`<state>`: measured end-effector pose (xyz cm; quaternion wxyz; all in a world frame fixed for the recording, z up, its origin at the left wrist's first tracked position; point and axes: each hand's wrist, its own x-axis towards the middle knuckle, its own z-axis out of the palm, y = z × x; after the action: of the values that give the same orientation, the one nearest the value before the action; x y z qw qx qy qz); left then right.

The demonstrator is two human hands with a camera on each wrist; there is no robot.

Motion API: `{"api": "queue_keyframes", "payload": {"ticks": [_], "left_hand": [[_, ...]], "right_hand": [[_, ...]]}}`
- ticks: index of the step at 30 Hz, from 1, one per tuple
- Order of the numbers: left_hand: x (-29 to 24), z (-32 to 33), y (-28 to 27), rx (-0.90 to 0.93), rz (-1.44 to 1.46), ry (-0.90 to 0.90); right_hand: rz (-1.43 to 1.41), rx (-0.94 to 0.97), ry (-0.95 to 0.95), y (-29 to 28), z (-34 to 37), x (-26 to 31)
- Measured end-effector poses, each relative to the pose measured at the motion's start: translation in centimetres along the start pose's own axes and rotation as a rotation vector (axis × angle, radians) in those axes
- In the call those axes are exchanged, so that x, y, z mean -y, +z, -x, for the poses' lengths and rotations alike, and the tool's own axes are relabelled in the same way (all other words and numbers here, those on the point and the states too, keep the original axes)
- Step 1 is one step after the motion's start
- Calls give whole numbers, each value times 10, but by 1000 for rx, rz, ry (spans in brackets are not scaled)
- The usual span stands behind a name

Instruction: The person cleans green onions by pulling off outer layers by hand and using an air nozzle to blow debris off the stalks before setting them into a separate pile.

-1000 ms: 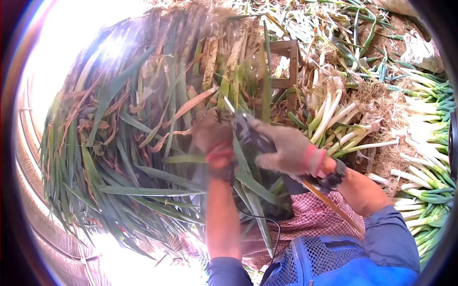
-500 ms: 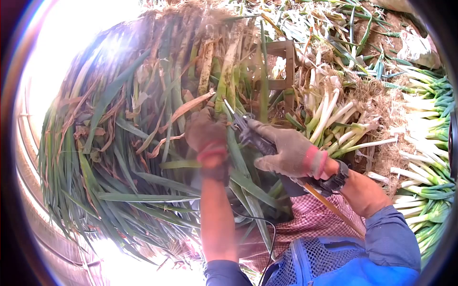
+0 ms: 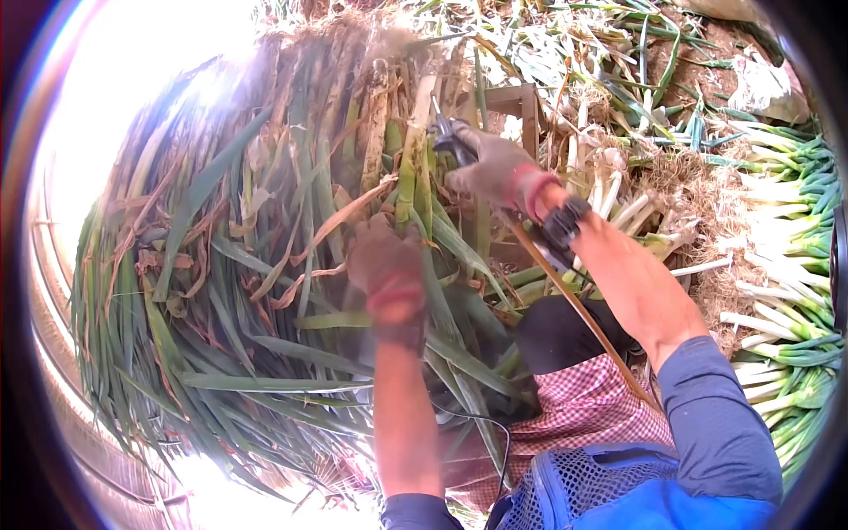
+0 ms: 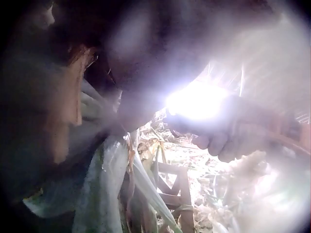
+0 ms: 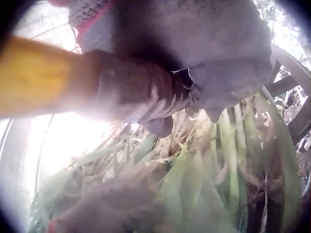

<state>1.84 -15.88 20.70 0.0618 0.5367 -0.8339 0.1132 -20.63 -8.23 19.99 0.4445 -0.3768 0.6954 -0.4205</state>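
Person at work, both hands gloved. Left hand (image 3: pixel 387 256) had its fingers curled round a green onion stalk (image 3: pixel 409 172), narrow grip, low on the leafy part; the stalk ran up from the fist, pale end away from the person. Exact finger placement I couldn't tell: left wrist view mostly dark and glare.

Right hand (image 3: pixel 503 168) was wrapped round the dark handle of a nozzle tool (image 3: pixel 454 146), closed grip. Thin metal tip sat just beside the upper stalk; contact, couldn't tell. Yellow-brown hose (image 3: pixel 574 305) ran from the tool, under the right forearm, down toward the lap. Black watch (image 3: pixel 565 221) on that wrist.

Left of the hands: big heap of green onions (image 3: pixel 177 265), long green leaves hanging toward the person, some dry and brown. Brown crate (image 3: pixel 528 115) stood just past the right hand. Farther right, a row of green onions (image 3: pixel 786 353) lay with white stems toward the middle, leaves outward. Straw-coloured roots (image 3: pixel 707 203) were piled near them. Checked cloth (image 3: pixel 583 397) covered the lap, blue mesh vest (image 3: pixel 609 486) above it. Dark cable (image 3: pixel 508 437) hung by the vest.
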Motion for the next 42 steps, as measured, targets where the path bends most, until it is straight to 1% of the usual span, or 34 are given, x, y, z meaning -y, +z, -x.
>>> {"api": "queue_keyframes", "payload": {"ticks": [2,4,6,8,10,12,16,17,18,20,22,24,29,32,34,36,37,38,40,41,42], "left_hand": [[1,0,3,2,-5,1],[0,-1,5,3,-14,2],[-1,-1,4,-3,20,-3],[-5,0,-2,29,40,-29],[-8,1,-1,64,60,-52],[-5,3,4,2,173,25],[-16,6,12,34,162,44],[-19,7,15,36,117,-5],[-20,8,16,37,72,-54],[-18,7,18,12,63,-45],[-16,6,20,-15,56,-36],[-19,4,19,40,35,-109],[-14,5,21,18,97,-85],[-13,8,17,15,144,-88],[-13,4,17,22,161,-100],[-12,5,24,-7,139,-78],[-13,6,24,-7,141,-75],[-14,7,21,-6,158,-82],[-15,7,14,-7,173,-93],[-14,5,14,-4,177,-79],[-13,6,15,4,180,-61]], "right_hand": [[25,-19,-1,-2,-32,-4],[48,-37,-4,-4,-48,-10],[142,-33,-120,-8,-48,-8],[114,-11,-86,-5,-24,-10],[-43,88,-46,-4,13,-12],[-44,62,-146,8,47,-24],[20,298,-142,16,114,-34],[31,306,-175,18,124,-37],[30,307,-175,20,126,-38],[90,236,-200,25,127,-40],[69,225,-205,28,124,-46],[21,227,-231,25,124,-49],[-2,234,-263,27,129,-45],[56,251,-153,14,125,-28],[88,288,-125,14,131,-34],[107,221,-298,26,134,-48],[147,194,-316,33,125,-55],[148,192,-317,29,124,-50],[75,294,-121,19,124,-37],[92,206,-287,23,130,-40],[92,209,-287,24,130,-42]]}}
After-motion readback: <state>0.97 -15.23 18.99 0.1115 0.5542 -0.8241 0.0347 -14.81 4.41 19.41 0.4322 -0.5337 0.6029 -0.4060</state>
